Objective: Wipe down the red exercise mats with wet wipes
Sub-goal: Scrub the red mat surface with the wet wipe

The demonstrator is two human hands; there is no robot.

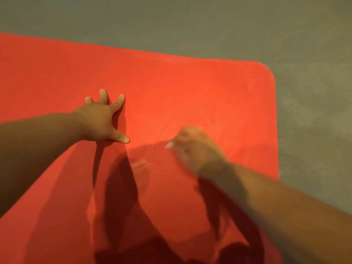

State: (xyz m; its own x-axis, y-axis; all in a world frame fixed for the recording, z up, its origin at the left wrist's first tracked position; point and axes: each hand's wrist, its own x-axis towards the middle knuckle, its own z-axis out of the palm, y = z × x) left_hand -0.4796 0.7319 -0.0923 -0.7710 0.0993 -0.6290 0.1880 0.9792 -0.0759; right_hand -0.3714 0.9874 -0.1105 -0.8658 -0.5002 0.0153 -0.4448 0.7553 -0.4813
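Our right hand (pixel 192 147) is blurred; a pale scrap (pixel 168 145) shows at its fingertips, but we cannot tell its grip. Our left hand (pixel 101 121) presses flat, fingers spread wide, on the red round-cornered exercise mat (pixel 190 88), which lies on the grey floor (pixel 209 25).

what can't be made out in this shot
1. Head view, right hand: motion blur hides its grip.
2. Head view, wet wipe: only a pale smear shows; blur hides the rest.
3. Head view, red mat: cut off by the left and bottom frame edges.
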